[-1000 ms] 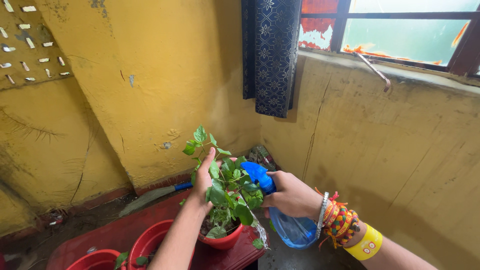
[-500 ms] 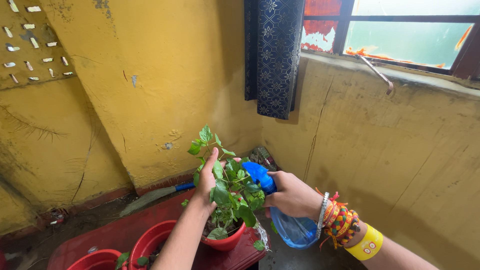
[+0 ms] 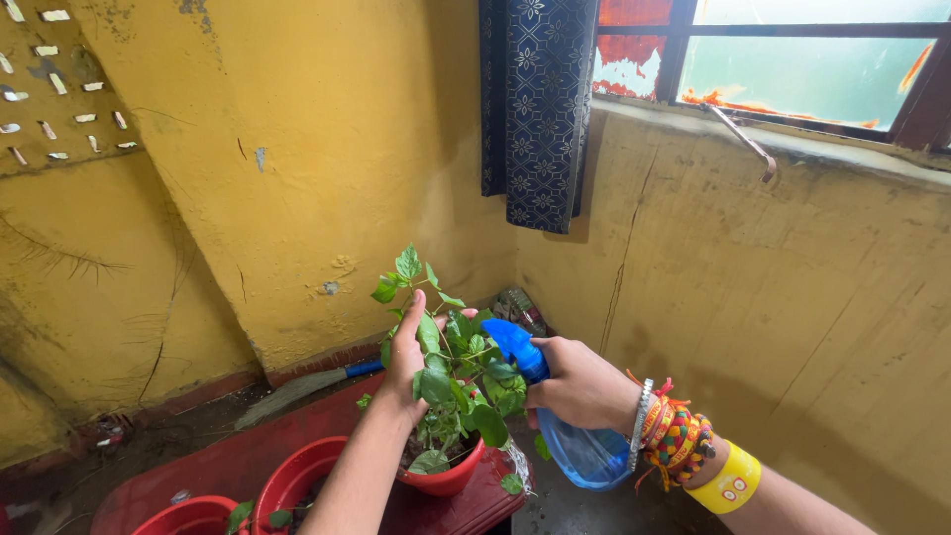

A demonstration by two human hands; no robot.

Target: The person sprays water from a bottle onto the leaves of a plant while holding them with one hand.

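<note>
Right hand is closed firmly around the translucent blue plastic spray bottle, nozzle touching the foliage. Left hand, fingers loosely spread, cups the leafy green plant standing in a small red plastic pot on the red table.

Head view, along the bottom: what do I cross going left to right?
Small red pot → larger red pot → left hand → green plant → blue spray bottle in the right hand → bracelets.

Cracked yellow walls, dark patterned curtain, red-framed window
</note>
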